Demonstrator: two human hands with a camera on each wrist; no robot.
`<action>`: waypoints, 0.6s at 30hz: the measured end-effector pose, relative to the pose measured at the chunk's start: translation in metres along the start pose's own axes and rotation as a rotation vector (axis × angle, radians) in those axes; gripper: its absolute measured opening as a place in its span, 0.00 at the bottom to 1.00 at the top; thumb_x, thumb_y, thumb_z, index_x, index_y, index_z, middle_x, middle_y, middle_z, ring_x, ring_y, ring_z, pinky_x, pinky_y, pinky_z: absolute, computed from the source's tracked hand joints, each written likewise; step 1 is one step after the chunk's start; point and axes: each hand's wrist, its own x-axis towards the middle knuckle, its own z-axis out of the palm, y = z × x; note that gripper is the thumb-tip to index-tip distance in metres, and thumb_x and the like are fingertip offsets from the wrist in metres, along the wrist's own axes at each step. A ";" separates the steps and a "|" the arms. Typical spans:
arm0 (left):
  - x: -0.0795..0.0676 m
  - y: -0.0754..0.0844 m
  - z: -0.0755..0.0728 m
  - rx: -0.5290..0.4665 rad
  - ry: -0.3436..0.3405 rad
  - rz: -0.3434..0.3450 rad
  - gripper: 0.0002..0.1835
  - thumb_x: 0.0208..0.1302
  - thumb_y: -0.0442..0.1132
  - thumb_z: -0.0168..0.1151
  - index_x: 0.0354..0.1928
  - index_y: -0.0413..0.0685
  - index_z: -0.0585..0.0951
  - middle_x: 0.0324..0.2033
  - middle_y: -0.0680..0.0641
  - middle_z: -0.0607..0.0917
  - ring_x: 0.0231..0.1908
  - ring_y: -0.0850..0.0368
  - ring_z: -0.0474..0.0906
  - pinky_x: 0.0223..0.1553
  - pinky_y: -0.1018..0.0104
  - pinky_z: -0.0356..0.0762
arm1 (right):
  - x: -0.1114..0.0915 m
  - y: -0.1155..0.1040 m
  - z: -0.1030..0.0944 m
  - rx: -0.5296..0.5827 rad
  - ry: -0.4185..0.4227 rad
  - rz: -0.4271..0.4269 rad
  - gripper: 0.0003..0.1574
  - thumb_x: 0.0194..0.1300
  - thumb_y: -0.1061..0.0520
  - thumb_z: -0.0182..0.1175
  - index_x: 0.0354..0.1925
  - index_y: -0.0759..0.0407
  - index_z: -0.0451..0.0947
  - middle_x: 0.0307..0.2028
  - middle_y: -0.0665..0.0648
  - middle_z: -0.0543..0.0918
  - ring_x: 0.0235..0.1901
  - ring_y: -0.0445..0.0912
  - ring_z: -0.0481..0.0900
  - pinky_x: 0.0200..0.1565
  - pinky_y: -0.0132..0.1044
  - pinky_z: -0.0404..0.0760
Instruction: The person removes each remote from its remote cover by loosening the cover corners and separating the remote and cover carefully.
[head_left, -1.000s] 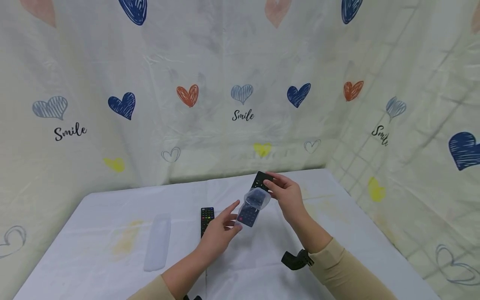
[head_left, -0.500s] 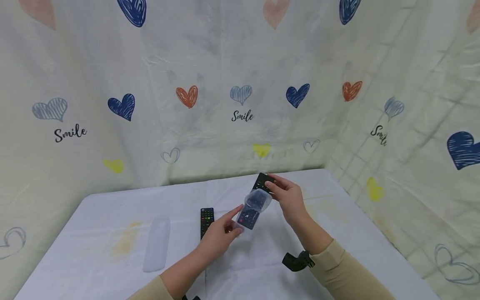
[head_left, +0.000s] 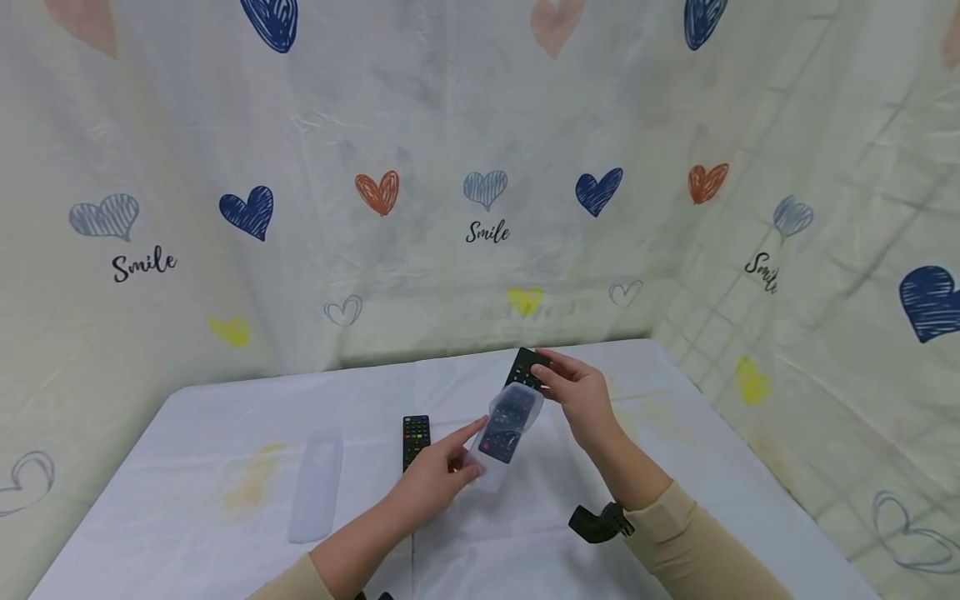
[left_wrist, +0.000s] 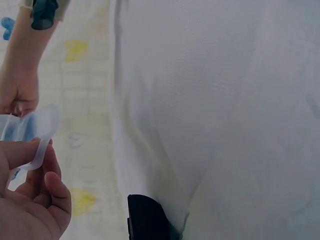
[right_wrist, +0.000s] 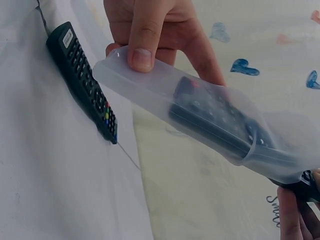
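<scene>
In the head view, a black remote control [head_left: 522,370] sits tilted above the table, partly inside a translucent soft cover [head_left: 491,477]. My right hand [head_left: 579,404] grips the remote's bare upper end, thumb on its button face. Lower down, my left hand [head_left: 433,482] pinches the cover's far end between thumb and fingers. The right wrist view shows the left thumb on the cover [right_wrist: 145,82], with a stretch of hollow cover beyond the remote's end. The cover's open edge looks folded back around the remote's middle.
A second black remote [head_left: 415,435] with coloured buttons lies on the white-clothed table [head_left: 247,417], partly behind my left hand. Further left lies another flat translucent cover [head_left: 315,487]. A heart-printed curtain [head_left: 420,267] hangs behind the table. A black wrist mount [head_left: 600,523] juts from the right sleeve.
The cover's far end has shifted down and left with my left hand, so more hollow cover shows past the remote's lower end. My right hand has stayed nearly in place.
</scene>
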 end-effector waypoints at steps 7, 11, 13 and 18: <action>-0.002 -0.001 -0.007 0.081 -0.050 0.015 0.40 0.66 0.42 0.67 0.73 0.81 0.61 0.30 0.58 0.80 0.32 0.59 0.76 0.31 0.65 0.74 | -0.001 0.002 0.000 0.029 -0.024 -0.009 0.24 0.64 0.57 0.68 0.57 0.63 0.80 0.46 0.59 0.85 0.39 0.44 0.86 0.43 0.37 0.85; -0.001 -0.002 -0.011 0.092 -0.052 0.029 0.42 0.65 0.42 0.68 0.75 0.77 0.59 0.31 0.57 0.82 0.33 0.59 0.77 0.32 0.63 0.76 | -0.001 0.000 0.002 0.045 -0.024 0.002 0.24 0.65 0.58 0.68 0.58 0.64 0.80 0.44 0.58 0.85 0.39 0.44 0.86 0.42 0.38 0.85; 0.000 -0.002 -0.011 0.073 -0.037 0.022 0.43 0.64 0.43 0.69 0.75 0.78 0.59 0.36 0.56 0.83 0.35 0.58 0.78 0.34 0.62 0.78 | -0.001 -0.002 0.004 0.058 -0.011 0.001 0.24 0.65 0.59 0.67 0.57 0.64 0.80 0.42 0.57 0.84 0.38 0.43 0.85 0.42 0.38 0.85; 0.003 -0.001 -0.008 -0.042 0.044 0.025 0.36 0.65 0.48 0.67 0.72 0.80 0.64 0.50 0.52 0.84 0.47 0.56 0.81 0.46 0.57 0.82 | -0.001 -0.008 0.007 0.090 0.002 -0.003 0.24 0.65 0.61 0.66 0.58 0.66 0.79 0.39 0.55 0.83 0.38 0.42 0.85 0.42 0.39 0.85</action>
